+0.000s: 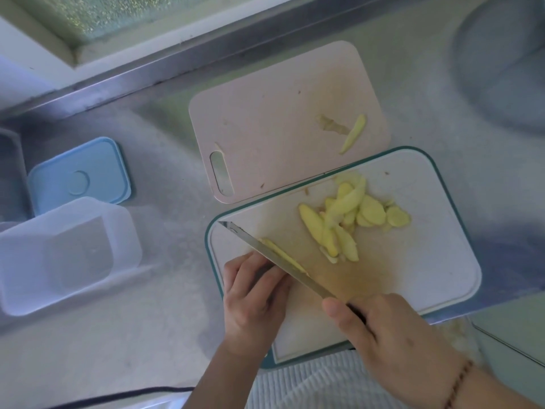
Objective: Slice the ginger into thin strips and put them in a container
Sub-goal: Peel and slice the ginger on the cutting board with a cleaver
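R hand (392,340) grips the knife (274,258) handle, blade lying diagonally across the teal-rimmed board (436,261) w/ a ginger piece (283,255) against it; L hand (253,296) has fingers curled down just behind the blade, what they pin is hidden. Pile of ginger slices (351,219) sits mid-board, well apart from the clear container (62,255) on the counter at left. Blue lid (79,175) lies behind the container, pink board (280,125) w/ ginger scraps (345,131) is tucked under the teal one's far edge.

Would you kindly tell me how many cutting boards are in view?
2. A pink board lies farther back on the counter; a white board with a green rim sits nearer, overlapping the pink one's edge and holding the ginger slices.
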Demonstrator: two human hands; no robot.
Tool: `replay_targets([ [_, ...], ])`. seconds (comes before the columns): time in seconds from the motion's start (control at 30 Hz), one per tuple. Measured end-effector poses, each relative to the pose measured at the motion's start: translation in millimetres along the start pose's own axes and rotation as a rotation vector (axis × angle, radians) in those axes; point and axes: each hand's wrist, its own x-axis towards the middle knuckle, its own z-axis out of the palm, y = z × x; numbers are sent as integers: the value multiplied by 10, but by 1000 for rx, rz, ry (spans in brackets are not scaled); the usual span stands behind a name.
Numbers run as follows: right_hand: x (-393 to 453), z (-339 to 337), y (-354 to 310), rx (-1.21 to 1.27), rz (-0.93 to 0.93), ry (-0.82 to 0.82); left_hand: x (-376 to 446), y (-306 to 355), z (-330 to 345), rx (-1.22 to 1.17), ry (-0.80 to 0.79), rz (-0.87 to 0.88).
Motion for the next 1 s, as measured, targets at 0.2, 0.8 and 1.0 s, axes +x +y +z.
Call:
replay_targets([
  [0.2,11,9,-12,-44,18,-9,-5,-6,-3,0,-7,-2],
  [0.8,183,26,-169,2,33,-30,-26,-37,0,3,-22,-19],
  [1.0,169,63,-138,-24,60,-27,-16,-30,5,30,-18,-43],
])
